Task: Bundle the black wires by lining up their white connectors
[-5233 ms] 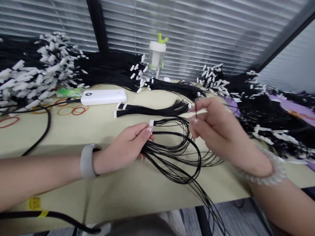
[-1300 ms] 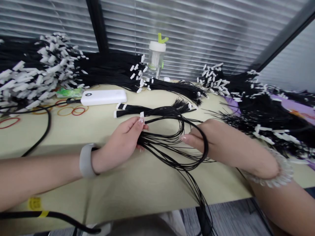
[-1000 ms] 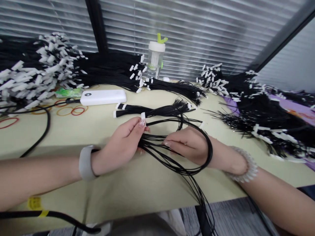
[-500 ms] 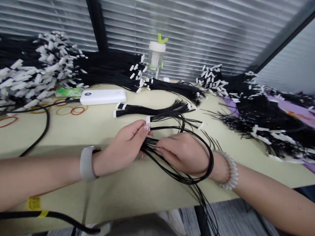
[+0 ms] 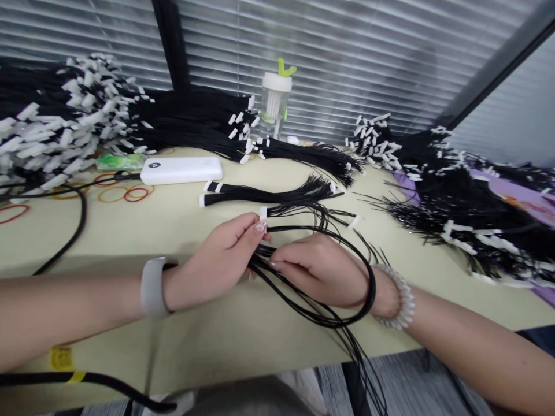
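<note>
Right hand (image 5: 321, 271) moved leftward, pinching black wires (image 5: 336, 320); left hand (image 5: 228, 248) (grey wristband (image 5: 153, 288)), gripping them too

Bare tabletop (image 5: 225, 346) leaves passage on the near side of the left hand (image 5: 229, 247). Looped black wires (image 5: 372, 286) cross the right hand (image 5: 318, 270) at the wrist; beyond, wire bundles (image 5: 264, 195) and a white power bank (image 5: 184, 171) block the way.

Wide, smooth, pale-grey band (image 5: 155, 287) rings the left wrist (image 5: 173, 289). On the left hand (image 5: 228, 248), the thumbnail (image 5: 261, 227) is glossy with pale decoration. Translucent, ridged bracelet (image 5: 404, 299) on the right wrist (image 5: 385, 292); beaded or coiled, cannot tell. Grey clothing (image 5: 247, 400) shows below, blurred.
</note>
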A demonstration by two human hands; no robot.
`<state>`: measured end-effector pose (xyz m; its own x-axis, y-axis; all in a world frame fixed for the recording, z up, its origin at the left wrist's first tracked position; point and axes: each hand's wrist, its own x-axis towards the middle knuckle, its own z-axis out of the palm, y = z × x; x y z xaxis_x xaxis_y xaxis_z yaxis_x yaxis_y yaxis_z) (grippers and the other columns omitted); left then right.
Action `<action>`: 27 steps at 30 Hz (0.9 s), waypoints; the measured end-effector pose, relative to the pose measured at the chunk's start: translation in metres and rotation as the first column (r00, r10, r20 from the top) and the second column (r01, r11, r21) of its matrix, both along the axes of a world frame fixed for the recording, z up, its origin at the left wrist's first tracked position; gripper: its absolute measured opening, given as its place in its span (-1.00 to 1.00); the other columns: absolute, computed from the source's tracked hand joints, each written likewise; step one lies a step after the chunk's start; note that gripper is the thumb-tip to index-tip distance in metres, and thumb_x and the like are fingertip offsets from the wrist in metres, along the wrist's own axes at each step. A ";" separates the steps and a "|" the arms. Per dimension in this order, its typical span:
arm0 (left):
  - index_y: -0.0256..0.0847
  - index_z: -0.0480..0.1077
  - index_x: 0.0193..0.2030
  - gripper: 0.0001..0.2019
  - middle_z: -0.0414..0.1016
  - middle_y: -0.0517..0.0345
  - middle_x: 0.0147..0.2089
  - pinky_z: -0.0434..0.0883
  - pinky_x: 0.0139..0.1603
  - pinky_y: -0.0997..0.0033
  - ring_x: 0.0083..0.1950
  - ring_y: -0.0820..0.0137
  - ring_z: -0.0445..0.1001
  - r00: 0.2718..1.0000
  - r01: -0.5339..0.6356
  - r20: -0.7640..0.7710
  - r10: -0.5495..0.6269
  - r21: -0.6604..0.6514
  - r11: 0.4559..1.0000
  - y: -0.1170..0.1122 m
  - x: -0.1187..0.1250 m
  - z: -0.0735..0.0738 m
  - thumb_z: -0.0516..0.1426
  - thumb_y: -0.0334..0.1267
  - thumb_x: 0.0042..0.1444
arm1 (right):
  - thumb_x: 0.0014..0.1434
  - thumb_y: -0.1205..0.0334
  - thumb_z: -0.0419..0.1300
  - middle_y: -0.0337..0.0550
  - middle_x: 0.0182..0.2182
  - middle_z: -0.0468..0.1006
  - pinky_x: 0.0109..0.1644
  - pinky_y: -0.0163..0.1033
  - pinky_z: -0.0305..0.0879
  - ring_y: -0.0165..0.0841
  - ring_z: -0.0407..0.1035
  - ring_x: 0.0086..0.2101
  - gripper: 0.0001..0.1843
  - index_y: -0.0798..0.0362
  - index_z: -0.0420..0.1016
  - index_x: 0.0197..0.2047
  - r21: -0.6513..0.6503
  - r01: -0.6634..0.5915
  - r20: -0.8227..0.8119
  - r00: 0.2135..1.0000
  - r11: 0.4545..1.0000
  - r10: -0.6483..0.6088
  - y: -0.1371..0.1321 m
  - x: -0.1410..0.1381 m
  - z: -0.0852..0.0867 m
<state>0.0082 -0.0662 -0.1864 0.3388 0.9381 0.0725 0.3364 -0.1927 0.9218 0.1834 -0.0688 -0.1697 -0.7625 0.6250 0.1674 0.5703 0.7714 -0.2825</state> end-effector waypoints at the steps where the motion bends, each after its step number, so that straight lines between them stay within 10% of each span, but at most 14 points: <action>1: -0.20 0.18 -0.43 -0.70 0.24 0.32 -0.53 0.25 -0.65 0.67 -0.62 0.60 0.25 1.000 0.004 0.002 -0.004 -0.004 1.000 0.000 0.000 0.001 -0.14 -0.05 0.16 | 0.17 0.28 -0.12 -0.25 -0.60 0.35 -0.44 -0.45 0.02 -0.59 0.13 -0.57 -0.70 0.15 0.37 -0.46 0.012 0.006 0.005 1.000 1.000 -0.006 0.000 0.000 0.000; 16: -0.20 0.22 -0.41 -0.67 0.29 0.27 -0.41 0.27 -0.68 0.72 -0.60 0.64 0.24 0.995 -0.010 0.096 0.019 -0.098 0.995 -0.001 0.001 0.002 -0.12 0.00 0.13 | 0.00 0.27 0.08 -0.34 -0.72 0.22 -0.62 -0.48 -0.08 -0.64 -0.03 -0.67 -0.84 0.12 0.42 -0.51 -0.025 0.319 0.033 0.947 0.947 -0.319 0.025 0.053 0.037; 21: -0.21 0.23 -0.41 -0.67 0.31 0.26 -0.38 0.27 -0.67 0.74 -0.59 0.65 0.23 0.996 -0.024 0.088 0.033 -0.102 0.994 0.000 0.001 0.002 -0.12 0.00 0.13 | -0.04 0.20 0.16 -0.27 -0.71 0.31 -0.66 -0.47 0.00 -0.61 0.08 -0.69 -0.83 0.13 0.50 -0.46 -0.001 0.624 -0.367 0.727 0.781 -0.581 0.040 0.074 0.040; 27: -0.22 0.21 -0.42 -0.68 0.32 0.24 -0.36 0.25 -0.66 0.71 -0.59 0.64 0.22 0.996 -0.022 0.089 0.032 -0.109 0.994 0.001 0.002 0.004 -0.12 -0.01 0.13 | -0.03 0.37 0.11 -0.01 -0.45 0.46 -0.59 -0.42 0.10 -0.58 0.23 -0.60 -0.76 0.23 0.45 -0.24 -0.066 0.703 -0.774 0.411 0.708 -0.482 0.060 0.089 0.041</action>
